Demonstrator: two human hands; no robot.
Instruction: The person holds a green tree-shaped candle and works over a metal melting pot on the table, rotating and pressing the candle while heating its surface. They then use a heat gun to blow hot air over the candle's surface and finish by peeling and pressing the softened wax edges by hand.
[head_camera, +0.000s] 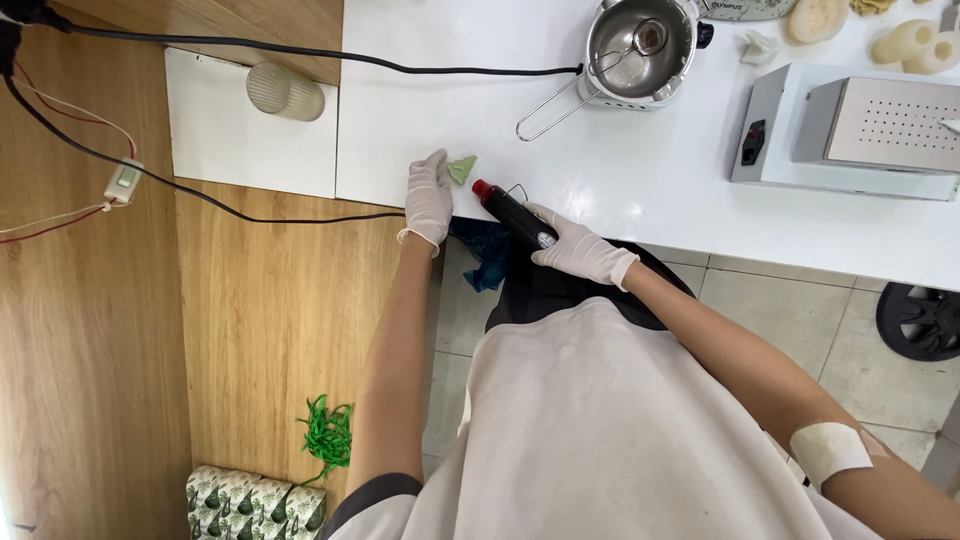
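Steel pot (640, 50) holds a strainer (648, 38), perhaps liquid too

Two gloved hands: left hand (428, 198), right hand (578, 247). One black handheld tool (512, 213). One green piece (462, 168). One steel pot (640, 50). One ribbed glass jar (285, 92). One grey appliance (850, 135). Three cream wax shapes (905, 42).

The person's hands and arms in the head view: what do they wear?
Both the left hand and the right hand wear thin white disposable gloves ending at the wrists. The forearms are bare. A pale adhesive patch sits on the right arm. A dark short sleeve shows on the left arm.
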